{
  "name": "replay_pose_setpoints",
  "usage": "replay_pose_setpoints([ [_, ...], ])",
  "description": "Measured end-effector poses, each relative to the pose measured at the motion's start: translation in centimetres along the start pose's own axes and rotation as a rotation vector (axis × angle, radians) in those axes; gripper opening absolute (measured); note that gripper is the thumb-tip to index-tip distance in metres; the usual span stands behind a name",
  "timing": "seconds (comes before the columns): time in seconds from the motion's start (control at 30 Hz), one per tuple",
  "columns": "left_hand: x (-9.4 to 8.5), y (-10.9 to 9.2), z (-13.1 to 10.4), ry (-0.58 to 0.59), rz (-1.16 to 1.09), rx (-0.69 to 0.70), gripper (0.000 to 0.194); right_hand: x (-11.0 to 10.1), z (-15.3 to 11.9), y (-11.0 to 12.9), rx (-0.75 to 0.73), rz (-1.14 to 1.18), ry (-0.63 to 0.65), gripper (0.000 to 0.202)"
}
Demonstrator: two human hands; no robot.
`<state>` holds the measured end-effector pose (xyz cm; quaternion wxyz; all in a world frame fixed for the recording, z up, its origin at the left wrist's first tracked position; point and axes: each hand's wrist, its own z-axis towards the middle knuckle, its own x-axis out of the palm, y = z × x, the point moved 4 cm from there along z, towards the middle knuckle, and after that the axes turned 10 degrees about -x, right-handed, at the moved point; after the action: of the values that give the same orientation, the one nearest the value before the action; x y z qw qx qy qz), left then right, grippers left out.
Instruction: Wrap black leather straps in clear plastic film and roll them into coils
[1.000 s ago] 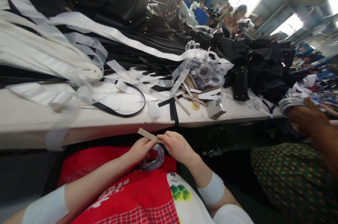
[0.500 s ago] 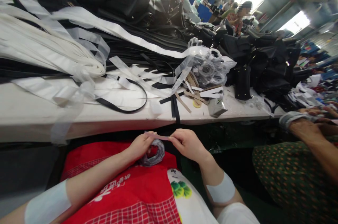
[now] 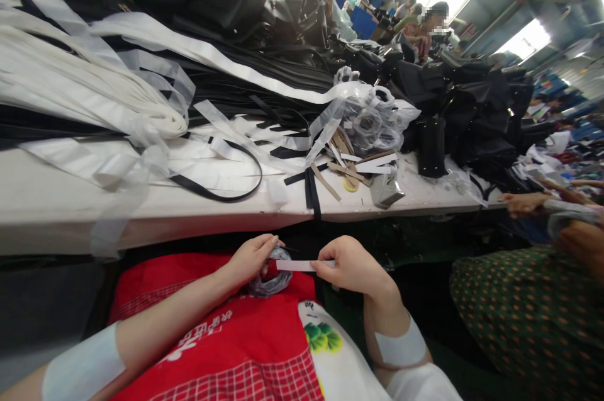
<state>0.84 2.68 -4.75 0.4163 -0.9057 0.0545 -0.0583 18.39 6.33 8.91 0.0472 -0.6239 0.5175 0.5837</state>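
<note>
My left hand (image 3: 255,257) is closed at a grey, ring-shaped roll of strip material (image 3: 272,286) above my lap. Its fingers wrap the upper left side of the ring, and some are hidden. A thin dark line juts out by its fingertips; what it is I cannot make out. Between thumb and fingers, my right hand (image 3: 349,267) pinches a short white strip (image 3: 296,265). The strip's free end points left and lies in front of the roll's opening. My two hands are apart, just below the table's front edge.
On the white table (image 3: 226,211) lie bundled white straps (image 3: 89,83), a black strap loop (image 3: 221,198), clear-bagged rolls (image 3: 370,121) and brown and white strip scraps (image 3: 353,165). Black bags (image 3: 472,99) are heaped behind. A co-worker's hand (image 3: 523,204) is at the right.
The white strip was stretched between both my hands; its left end is now free, and my right hand has moved right and slightly down with it. The co-worker's hands at the right have shifted.
</note>
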Motion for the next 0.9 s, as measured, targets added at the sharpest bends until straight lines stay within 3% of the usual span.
replay_pose_setpoints([
  [0.13,0.4,-0.6,-0.4,0.007,0.036,0.014,0.047,1.6,1.2,0.7,-0.048,-0.108,-0.021,0.028],
  [0.27,0.2,-1.5,-0.6,-0.031,0.128,0.153,0.041,3.9,3.6,0.8,-0.115,-0.159,-0.049,0.029],
  [0.47,-0.9,-1.9,-1.0,-0.072,0.198,0.191,0.04,2.7,5.0,-1.0,-0.147,0.336,-0.076,0.008],
  [0.57,-0.8,-2.4,-1.7,-0.066,0.207,0.25,0.044,2.6,5.7,-1.7,-0.142,0.578,-0.15,0.009],
  [0.77,-0.4,-2.9,-2.4,-0.134,0.312,0.358,0.037,6.1,7.5,-3.8,0.005,0.747,-0.276,0.026],
  [0.9,-0.5,-2.7,-2.5,-0.119,0.297,0.336,0.034,9.3,7.7,-5.4,0.191,0.772,-0.067,0.045],
])
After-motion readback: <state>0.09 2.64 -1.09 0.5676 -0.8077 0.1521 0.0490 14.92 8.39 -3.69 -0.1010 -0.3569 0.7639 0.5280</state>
